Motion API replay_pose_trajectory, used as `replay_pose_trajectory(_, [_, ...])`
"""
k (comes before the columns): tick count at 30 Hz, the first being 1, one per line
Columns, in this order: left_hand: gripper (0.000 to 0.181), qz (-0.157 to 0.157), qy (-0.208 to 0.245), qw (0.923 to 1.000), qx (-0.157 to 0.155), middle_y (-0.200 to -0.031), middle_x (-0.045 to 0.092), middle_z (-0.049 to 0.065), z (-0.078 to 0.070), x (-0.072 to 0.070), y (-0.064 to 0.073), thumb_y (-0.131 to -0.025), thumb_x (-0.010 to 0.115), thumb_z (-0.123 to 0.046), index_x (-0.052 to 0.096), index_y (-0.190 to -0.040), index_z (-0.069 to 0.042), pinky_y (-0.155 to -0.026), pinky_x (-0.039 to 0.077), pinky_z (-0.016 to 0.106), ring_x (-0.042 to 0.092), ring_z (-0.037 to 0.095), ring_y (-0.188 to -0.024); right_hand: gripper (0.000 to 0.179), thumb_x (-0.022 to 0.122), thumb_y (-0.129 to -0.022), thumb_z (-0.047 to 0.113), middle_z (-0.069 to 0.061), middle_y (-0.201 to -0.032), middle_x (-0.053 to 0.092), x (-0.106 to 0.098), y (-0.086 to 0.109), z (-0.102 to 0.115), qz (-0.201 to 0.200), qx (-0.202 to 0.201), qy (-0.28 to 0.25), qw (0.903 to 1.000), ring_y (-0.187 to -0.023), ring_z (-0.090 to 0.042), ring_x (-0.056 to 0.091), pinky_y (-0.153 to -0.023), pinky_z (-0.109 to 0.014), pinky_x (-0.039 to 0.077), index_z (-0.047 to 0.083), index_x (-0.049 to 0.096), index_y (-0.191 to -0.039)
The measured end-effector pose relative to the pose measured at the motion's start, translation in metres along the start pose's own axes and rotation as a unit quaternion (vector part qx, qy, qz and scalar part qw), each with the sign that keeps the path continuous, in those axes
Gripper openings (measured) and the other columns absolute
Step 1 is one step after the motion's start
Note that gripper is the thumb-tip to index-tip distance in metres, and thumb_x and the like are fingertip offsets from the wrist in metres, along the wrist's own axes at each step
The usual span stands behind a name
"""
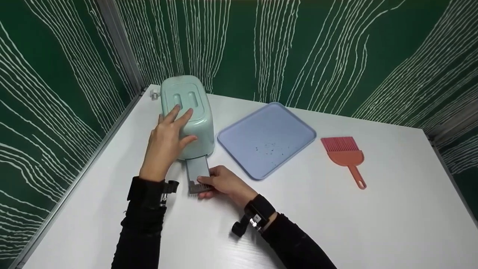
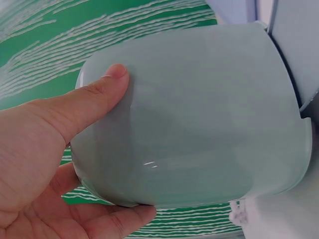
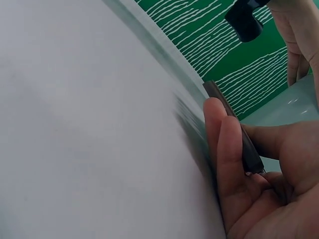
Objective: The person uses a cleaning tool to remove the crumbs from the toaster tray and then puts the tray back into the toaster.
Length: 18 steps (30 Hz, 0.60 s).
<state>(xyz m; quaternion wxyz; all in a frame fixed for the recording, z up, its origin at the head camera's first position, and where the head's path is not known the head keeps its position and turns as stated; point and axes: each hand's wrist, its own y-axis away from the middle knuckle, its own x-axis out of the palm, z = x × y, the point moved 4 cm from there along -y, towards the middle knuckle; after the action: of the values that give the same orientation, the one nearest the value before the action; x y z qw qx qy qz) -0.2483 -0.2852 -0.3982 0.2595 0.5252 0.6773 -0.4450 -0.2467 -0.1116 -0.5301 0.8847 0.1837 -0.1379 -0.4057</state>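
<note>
A mint-green toaster [image 1: 199, 138] with two slots on top stands at the left of the table. My left hand [image 1: 164, 138] rests over its near end, fingers spread on top. In the left wrist view the thumb [image 2: 107, 89] lies extended along the smooth end face. From the bottom of that end a grey crumb tray [image 1: 196, 168] sticks out partway. My right hand [image 1: 229, 183] pinches its dark, ribbed end, thumb above and fingers beneath. Seen in the right wrist view, the tray's dark edge [image 3: 232, 122] sits between thumb and fingers, close over the table.
A blue-lilac tray [image 1: 272, 119] with dark crumbs scattered on it lies right of the toaster. Farther right is a small coral-red hand brush [image 1: 345, 157]. Green walls with white wavy lines [image 1: 276, 48] border the back and left of the white table [image 1: 403, 209].
</note>
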Motion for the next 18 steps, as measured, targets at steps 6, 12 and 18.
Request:
replay_pose_trajectory(6, [0.077,0.002,-0.004,1.0000,-0.002,-0.172,0.039,0.018,-0.001,0.001,-0.001,-0.090,0.086,-0.030,0.053,-0.160,-0.023,-0.107,0.045,0.080,0.035,0.073,-0.144,0.022,0.067,-0.107,0.016,-0.011,-0.085,0.078,-0.001,-0.006,0.003,-0.028,-0.009,-0.003,0.9996,-0.065,-0.013,0.076,-0.062,-0.022,0.062,-0.004,0.068,-0.116])
replay_pose_trajectory(12, [0.078,-0.004,-0.003,1.0000,0.000,-0.172,0.040,0.018,0.000,0.001,-0.001,-0.090,0.087,-0.029,0.054,-0.159,-0.022,-0.106,0.045,0.080,0.036,0.073,-0.144,0.024,0.065,-0.108,0.017,-0.011,-0.085,0.076,-0.002,-0.010,0.005,-0.052,-0.024,-0.011,0.9983,-0.065,-0.013,0.076,-0.062,-0.022,0.062,-0.006,0.067,-0.116])
replay_pose_trajectory(18, [0.077,-0.009,-0.008,0.9999,0.006,-0.171,0.041,0.019,-0.002,0.000,-0.001,-0.090,0.087,-0.030,0.054,-0.159,-0.022,-0.107,0.046,0.078,0.038,0.073,-0.142,0.021,0.064,-0.109,0.017,-0.012,-0.086,0.076,-0.003,-0.011,0.006,-0.062,-0.047,-0.016,0.9969,-0.065,-0.013,0.077,-0.065,-0.022,0.064,-0.005,0.066,-0.109])
